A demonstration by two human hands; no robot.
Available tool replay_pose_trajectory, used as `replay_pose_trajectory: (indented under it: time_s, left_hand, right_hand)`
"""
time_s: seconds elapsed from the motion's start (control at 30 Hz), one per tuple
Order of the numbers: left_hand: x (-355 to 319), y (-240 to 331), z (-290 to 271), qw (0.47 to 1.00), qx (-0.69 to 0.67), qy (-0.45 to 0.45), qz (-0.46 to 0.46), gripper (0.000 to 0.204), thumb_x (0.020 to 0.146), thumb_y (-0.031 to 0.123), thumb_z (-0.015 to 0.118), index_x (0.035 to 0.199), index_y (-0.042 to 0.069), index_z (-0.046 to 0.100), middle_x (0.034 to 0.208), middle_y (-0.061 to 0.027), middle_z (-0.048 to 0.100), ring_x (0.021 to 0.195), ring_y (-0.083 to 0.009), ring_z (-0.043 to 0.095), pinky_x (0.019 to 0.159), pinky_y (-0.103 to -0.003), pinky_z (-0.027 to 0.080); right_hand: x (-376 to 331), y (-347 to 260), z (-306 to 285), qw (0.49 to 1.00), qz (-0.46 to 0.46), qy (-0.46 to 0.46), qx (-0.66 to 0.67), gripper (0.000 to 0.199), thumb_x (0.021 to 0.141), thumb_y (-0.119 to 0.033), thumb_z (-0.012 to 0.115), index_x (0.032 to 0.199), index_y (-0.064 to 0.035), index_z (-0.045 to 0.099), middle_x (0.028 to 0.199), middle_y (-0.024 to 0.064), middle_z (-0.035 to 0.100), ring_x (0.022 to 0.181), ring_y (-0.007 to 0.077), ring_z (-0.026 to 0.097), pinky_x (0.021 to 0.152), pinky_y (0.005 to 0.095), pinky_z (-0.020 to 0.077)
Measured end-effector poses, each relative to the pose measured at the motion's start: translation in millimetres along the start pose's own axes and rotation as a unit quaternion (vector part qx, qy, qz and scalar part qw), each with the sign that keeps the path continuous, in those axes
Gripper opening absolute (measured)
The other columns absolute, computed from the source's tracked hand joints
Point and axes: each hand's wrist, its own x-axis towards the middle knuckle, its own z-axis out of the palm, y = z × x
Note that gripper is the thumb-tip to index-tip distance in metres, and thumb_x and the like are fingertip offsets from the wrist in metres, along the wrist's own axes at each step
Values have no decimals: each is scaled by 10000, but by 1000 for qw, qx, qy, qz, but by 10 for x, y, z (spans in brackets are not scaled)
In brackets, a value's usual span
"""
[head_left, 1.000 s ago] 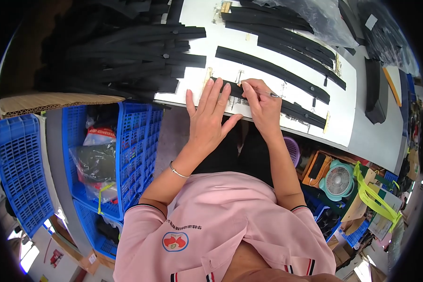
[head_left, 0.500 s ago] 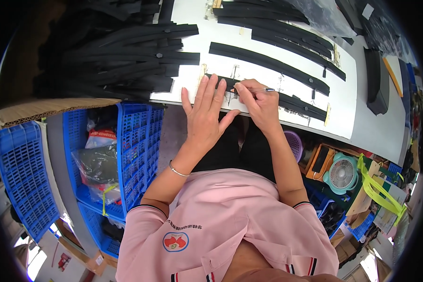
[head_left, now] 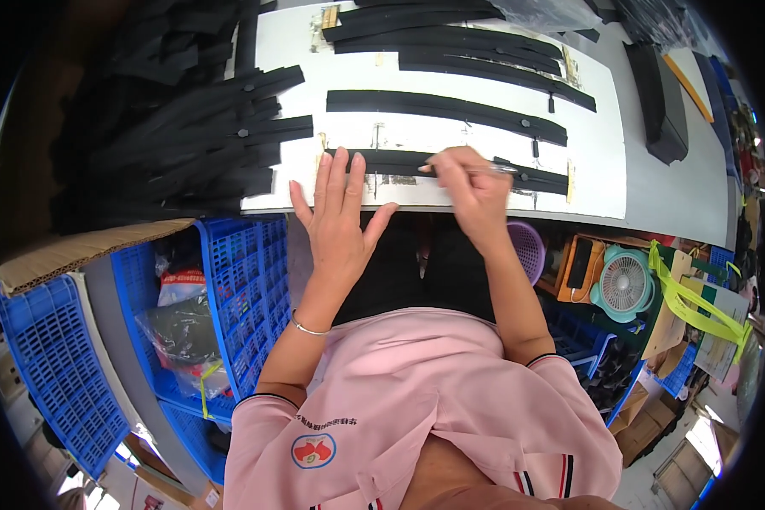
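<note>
A long black zipper (head_left: 399, 161) lies across the near side of a white board (head_left: 599, 191). Flat and spread, my left hand (head_left: 336, 225) rests its fingertips on the zipper's left end, holding nothing. A slim pen (head_left: 505, 167) is pinched in my right hand (head_left: 474, 200); its tip points left, over the middle of that zipper. Slight motion blur on the right hand hides whether the tip touches. Just beyond, another black zipper (head_left: 433, 104) with a hanging pull lies roughly parallel.
More black strips (head_left: 459, 38) lie farther back on the board. A big heap of black strips (head_left: 161, 127) covers the left side, by a cardboard edge (head_left: 93, 251). Blue crates (head_left: 246, 272) stand below left; a small turquoise fan (head_left: 625, 285) sits below right.
My right hand has moved right along the zipper with the pen. My left hand stays at the zipper's left end. The whole view has shifted, so the board appears lower and farther left.
</note>
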Motion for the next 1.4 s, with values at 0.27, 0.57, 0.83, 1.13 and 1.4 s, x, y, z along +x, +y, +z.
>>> replay_pose_trajectory:
  time_s: [0.27, 0.57, 0.83, 1.13, 1.4]
  left_hand:
    - [2, -10, -5, 1000, 7, -6, 7, 787, 888, 412, 794, 1526, 56, 501, 1607, -138, 446, 1531, -310, 349, 1238, -610, 37]
    - [172, 355, -86, 999, -36, -8, 7, 755, 907, 370, 774, 1525, 40, 492, 1606, -181, 431, 1522, -360, 350, 1235, -626, 93]
    - [479, 741, 340, 976, -189, 69, 81, 210, 835, 72, 792, 1044, 58, 776, 1079, -57, 708, 1022, -265, 623, 959, -415, 429]
    - [504, 758, 407, 974, -188, 92, 83, 175, 798, 46, 802, 969, 68, 770, 1043, -37, 688, 1000, -250, 622, 936, -418, 427]
    - [513, 776, 401, 977, -177, 80, 83, 176, 800, 53, 812, 971, 81, 784, 1051, -30, 706, 999, -243, 630, 929, -401, 426]
  right_hand:
    - [-6, 226, -433, 990, 1, 69, -123, 168, 983, -94, 680, 871, 21, 731, 701, 61, 695, 546, 68, 563, 518, 243, 420]
    - [13, 210, -446, 984, 7, 51, -169, 174, 962, -99, 693, 835, 17, 721, 667, 58, 684, 525, 113, 590, 508, 268, 433]
    - [2, 250, -392, 986, -22, 78, -148, 150, 953, -76, 695, 838, 18, 715, 717, 68, 700, 537, 127, 594, 506, 274, 435]
    - [-6, 293, -497, 994, -48, 32, -93, 159, 927, -64, 681, 779, -7, 699, 638, 72, 644, 530, 186, 580, 518, 313, 431]
    - [-14, 288, -552, 994, -43, 7, -99, 185, 908, -73, 672, 738, 0, 680, 648, 68, 645, 543, 222, 576, 540, 337, 430]
